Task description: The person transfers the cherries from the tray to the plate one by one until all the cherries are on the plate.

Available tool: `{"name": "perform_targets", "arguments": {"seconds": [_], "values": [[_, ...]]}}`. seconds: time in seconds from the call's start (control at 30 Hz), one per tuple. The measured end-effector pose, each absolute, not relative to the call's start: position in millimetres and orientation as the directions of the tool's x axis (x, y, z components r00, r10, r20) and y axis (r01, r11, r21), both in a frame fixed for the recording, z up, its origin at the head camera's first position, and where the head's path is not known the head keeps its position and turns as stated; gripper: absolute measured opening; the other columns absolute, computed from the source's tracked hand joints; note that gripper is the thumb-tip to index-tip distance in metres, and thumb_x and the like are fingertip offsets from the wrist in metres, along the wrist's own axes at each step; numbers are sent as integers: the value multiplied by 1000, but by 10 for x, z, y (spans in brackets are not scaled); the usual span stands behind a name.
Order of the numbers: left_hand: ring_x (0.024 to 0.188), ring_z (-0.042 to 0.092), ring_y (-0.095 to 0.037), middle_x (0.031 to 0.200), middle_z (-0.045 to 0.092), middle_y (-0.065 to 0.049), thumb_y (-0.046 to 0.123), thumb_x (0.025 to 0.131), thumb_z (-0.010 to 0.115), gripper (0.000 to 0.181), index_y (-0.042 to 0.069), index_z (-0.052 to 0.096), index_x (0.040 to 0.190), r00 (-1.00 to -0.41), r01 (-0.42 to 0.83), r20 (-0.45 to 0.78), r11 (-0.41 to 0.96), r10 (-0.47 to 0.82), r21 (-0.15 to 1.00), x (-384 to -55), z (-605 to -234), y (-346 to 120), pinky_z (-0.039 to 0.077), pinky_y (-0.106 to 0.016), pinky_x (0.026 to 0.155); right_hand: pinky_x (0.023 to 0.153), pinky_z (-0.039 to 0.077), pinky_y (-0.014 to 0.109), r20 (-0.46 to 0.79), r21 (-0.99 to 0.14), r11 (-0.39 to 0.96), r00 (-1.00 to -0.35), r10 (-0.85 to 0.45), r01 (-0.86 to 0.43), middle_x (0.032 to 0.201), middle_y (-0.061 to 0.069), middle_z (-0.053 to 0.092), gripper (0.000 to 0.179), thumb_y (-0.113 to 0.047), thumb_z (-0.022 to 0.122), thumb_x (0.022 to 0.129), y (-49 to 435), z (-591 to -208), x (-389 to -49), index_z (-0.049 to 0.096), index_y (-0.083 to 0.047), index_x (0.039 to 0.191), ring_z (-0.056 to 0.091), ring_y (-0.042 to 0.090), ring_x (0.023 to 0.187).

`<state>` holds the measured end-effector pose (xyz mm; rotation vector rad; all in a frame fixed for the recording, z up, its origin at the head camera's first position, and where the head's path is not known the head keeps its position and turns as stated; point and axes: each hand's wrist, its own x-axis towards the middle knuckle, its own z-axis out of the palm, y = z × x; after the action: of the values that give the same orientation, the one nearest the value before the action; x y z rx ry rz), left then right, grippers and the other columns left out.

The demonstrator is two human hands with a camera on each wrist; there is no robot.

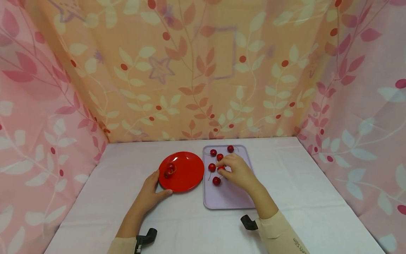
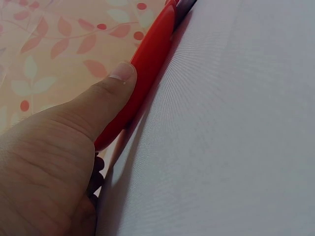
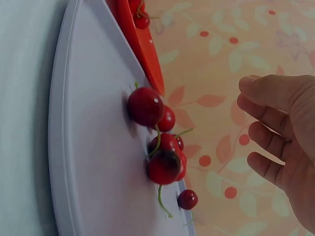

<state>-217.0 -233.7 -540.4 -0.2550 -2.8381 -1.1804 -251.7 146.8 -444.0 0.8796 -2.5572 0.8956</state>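
Observation:
A red plate [image 1: 190, 176] lies on the white table with two cherries [image 1: 168, 173] near its left side. My left hand [image 1: 149, 193] holds the plate's near-left edge, the thumb [image 2: 115, 86] against the rim in the left wrist view. Right of the plate is a lilac tray [image 1: 228, 197] bearing several red cherries [image 1: 216, 181] with thin green stems. Over these cherries hovers my right hand [image 1: 238, 171], fingers loosely bent. In the right wrist view, nothing shows between thumb and fingers [image 3: 268, 115], which stand apart from the nearest cherries [image 3: 165, 167].
The tray's left edge stands right beside the plate's rim. A white cloth [image 1: 127, 158] covers the table. Patterned curtains [image 1: 190, 70] hang at the back and on both sides. Each wrist wears a black camera mount [image 1: 248, 223].

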Motion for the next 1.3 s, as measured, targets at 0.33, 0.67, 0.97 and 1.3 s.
{"name": "perform_targets", "arguments": {"seconds": [0.33, 0.67, 0.97, 1.3], "values": [[153, 25, -38, 167, 30, -8, 54, 81, 83, 109, 20, 23, 165, -986, 167, 112, 688, 124, 706, -2146, -5429, -2346, 39, -62, 114, 101, 50, 48, 383, -476, 703, -844, -376, -529, 102, 1, 76, 17, -11, 81, 86, 1745, -4565, -2680, 79, -12, 103, 63, 27, 108], [153, 25, -38, 167, 30, -8, 53, 81, 83, 109, 18, 23, 165, -986, 164, 110, 686, 123, 709, -2139, -5436, -2346, 37, -62, 115, 92, 52, 48, 277, -531, 763, -926, -256, -369, 108, 6, 76, 15, -14, 77, 89, 1939, -4710, -2784, 79, -12, 104, 62, 29, 102], [153, 25, -38, 167, 30, -9, 54, 81, 83, 110, 16, 23, 165, -985, 170, 112, 689, 129, 705, -2156, -5410, -2337, 38, -62, 115, 91, 53, 47, 237, -541, 778, -945, -224, -320, 106, 8, 76, 14, -8, 76, 88, 2012, -4864, -2836, 80, -11, 101, 64, 28, 100], [153, 26, -38, 167, 31, -9, 53, 81, 83, 109, 17, 24, 164, -982, 189, 127, 692, 141, 696, -2176, -5397, -2340, 37, -62, 115, 90, 50, 48, 244, -488, 805, -938, -246, -337, 105, 7, 76, 21, -4, 76, 84, 2048, -5031, -2865, 80, -11, 104, 62, 29, 101]]}}
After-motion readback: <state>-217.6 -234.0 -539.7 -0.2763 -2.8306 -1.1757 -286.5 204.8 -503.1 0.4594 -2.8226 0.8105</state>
